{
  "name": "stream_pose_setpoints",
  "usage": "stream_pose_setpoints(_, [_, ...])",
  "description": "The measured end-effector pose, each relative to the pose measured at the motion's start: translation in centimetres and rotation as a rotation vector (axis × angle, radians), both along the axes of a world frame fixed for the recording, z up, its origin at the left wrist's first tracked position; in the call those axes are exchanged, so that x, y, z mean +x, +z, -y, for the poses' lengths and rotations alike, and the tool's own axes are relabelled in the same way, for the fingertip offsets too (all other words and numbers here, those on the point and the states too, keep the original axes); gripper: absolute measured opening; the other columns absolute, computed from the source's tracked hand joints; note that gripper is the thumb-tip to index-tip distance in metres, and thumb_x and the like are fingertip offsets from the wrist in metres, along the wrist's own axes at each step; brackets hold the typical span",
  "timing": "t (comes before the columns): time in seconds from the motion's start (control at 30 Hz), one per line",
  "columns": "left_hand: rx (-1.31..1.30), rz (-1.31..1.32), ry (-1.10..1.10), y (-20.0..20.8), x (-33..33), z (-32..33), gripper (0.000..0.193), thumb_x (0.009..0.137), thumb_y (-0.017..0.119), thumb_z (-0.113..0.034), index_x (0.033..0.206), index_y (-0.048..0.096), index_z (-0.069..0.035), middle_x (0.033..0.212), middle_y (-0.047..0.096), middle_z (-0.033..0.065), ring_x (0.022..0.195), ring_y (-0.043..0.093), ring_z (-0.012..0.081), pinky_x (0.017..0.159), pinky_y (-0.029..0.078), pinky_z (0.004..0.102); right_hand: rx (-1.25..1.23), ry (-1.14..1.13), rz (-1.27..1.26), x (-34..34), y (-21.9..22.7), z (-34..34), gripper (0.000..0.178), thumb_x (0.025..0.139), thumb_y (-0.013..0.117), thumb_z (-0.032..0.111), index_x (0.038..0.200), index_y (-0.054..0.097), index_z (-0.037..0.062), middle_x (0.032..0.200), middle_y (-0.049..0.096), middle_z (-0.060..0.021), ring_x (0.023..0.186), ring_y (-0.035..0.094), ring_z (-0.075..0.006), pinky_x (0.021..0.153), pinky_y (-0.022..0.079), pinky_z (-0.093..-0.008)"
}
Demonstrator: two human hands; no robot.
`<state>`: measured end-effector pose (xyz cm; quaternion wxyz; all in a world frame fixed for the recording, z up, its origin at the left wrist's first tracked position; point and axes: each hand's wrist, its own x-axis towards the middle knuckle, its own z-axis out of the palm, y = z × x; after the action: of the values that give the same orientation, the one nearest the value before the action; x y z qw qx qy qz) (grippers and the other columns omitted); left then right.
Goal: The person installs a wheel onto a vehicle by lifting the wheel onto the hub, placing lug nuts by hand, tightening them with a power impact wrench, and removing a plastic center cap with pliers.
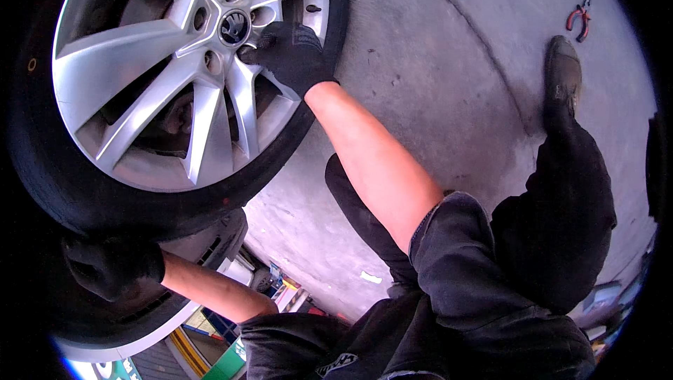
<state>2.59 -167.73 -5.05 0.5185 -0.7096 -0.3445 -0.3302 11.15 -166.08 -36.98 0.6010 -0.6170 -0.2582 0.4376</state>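
The floor (434, 92) is grey concrete, stained in places and crossed by one dark crack (484, 43) at the upper right. At the lower left edge, a green panel (228, 362) and a yellow strip (188, 353) are visible; their function cannot be determined. Item count: one wheel (165, 92), consisting of a silver spoked rim and a black tyre (203, 209); one round centre cap (235, 27); four visible bolt recesses around the cap; one valve stem (313, 8); one pair of red-handled pliers (579, 22); one visible shoe (563, 75); one small pale scrap (371, 277). The pliers lie on the floor just beyond the toe of the shoe, well apart from both hands. The wheel occupies the upper left, with its outer face toward the viewer. The right hand (289, 54), black-gloved, lies over the rim just beside the centre cap, fingers bent; whether it pinches a spoke cannot be determined. The left hand (116, 266), also black-gloved, is at the near lower edge of the tyre with fingers curled; its grip cannot be determined. The wheel thus lies beneath the right hand and directly beyond the left.
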Motion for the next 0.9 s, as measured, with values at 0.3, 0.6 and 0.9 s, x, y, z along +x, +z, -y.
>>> stream_pose_setpoints(0.3, [-0.012,0.078,0.001,-0.4,0.3,0.4,0.022,0.088,0.061,-0.023,0.089,0.068,-0.002,0.089,0.068,0.0136,0.075,0.067,0.0210,0.060,0.057,0.0291,0.021,-0.051,0.151,0.5,1.7,1.0,0.027,0.075,0.066,0.035,0.081,0.070,0.0093,0.083,0.065,-0.0140,0.078,0.064,-0.0308,0.071,0.050,-0.0416])
stream_pose_setpoints(0.6, [-0.021,0.135,-0.056,-0.1,-0.6,-0.4,0.019,0.087,0.061,-0.019,0.087,0.069,-0.002,0.087,0.069,0.0121,0.072,0.066,0.0210,0.058,0.055,0.0278,0.204,-0.141,0.058,-0.8,-0.1,0.0,0.020,0.074,0.070,0.028,0.081,0.069,0.0089,0.083,0.064,-0.0142,0.080,0.063,-0.0299,0.071,0.049,-0.0402])
stream_pose_setpoints(0.9, [0.005,0.069,-0.062,-0.4,-0.3,-0.1,0.021,0.087,0.062,-0.021,0.085,0.069,-0.002,0.086,0.069,0.0117,0.070,0.066,0.0213,0.057,0.055,0.0265,0.048,-0.086,0.043,-0.3,-0.2,0.0,0.043,0.067,0.073,0.045,0.081,0.068,0.0048,0.082,0.065,-0.0161,0.078,0.063,-0.0306,0.071,0.050,-0.0400])
